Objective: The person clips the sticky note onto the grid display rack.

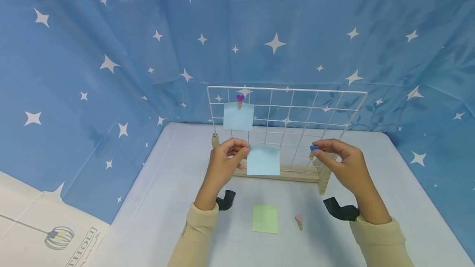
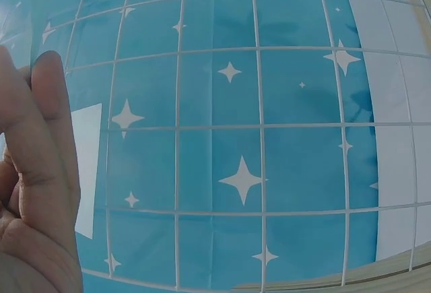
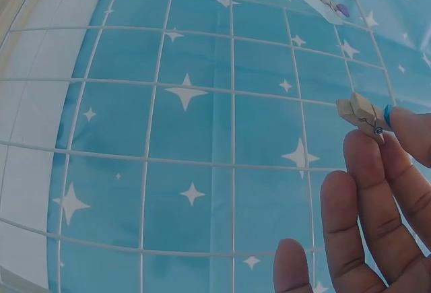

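My left hand (image 1: 226, 158) pinches a light blue paper square (image 1: 263, 160) by its upper left corner, and the sheet hangs in front of the white wire grid (image 1: 293, 104). Between thumb and fingers, my right hand (image 1: 345, 162) pinches a small wooden clothespin (image 3: 363, 114) with a blue top, near the grid's right side. The jaws of this clothespin point toward the grid in the right wrist view. Higher on the grid's left side, another light blue paper square (image 1: 238, 118) hangs from a clothespin with a purple heart (image 1: 240, 99).
A wooden base (image 1: 293, 175) with side feet holds the grid upright on the white table (image 1: 167, 201). In front lie a green paper square (image 1: 265, 219) and a clothespin with a pink heart (image 1: 299, 221). Blue star-patterned cloth (image 1: 274, 19) hangs behind.
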A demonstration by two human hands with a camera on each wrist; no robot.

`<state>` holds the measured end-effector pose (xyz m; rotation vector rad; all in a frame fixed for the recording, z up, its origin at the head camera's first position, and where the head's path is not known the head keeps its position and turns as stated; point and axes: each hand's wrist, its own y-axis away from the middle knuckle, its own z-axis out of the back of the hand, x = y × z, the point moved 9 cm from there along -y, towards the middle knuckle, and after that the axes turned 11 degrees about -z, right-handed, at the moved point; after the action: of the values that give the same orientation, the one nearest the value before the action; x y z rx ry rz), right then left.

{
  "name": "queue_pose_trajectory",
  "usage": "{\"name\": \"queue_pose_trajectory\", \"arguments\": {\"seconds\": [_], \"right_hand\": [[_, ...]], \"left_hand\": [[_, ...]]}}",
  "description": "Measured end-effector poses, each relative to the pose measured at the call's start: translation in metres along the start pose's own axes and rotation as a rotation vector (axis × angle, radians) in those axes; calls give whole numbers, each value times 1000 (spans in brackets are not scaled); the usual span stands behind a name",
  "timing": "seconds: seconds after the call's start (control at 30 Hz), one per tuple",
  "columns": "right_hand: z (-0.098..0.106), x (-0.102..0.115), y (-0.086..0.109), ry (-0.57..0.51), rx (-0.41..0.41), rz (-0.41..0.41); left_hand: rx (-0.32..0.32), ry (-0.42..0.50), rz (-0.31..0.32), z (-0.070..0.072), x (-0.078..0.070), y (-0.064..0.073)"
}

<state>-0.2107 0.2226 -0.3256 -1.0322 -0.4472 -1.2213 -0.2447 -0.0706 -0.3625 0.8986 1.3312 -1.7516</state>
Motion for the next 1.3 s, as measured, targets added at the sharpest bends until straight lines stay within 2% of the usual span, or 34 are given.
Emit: {"name": "queue_pose_trajectory", "arguments": {"seconds": [0.53,1.03,1.3], "right_hand": [[0,-1,-7,62,26,-31],[0,8,-19,82,50,-39],[-1,7,-23,97,67,-75]], "left_hand": [[-3,32,-17,-6,0,-3],[5,8,-49,-10,-5,-14],[10,18,-56,-13,-7,-20]]}}
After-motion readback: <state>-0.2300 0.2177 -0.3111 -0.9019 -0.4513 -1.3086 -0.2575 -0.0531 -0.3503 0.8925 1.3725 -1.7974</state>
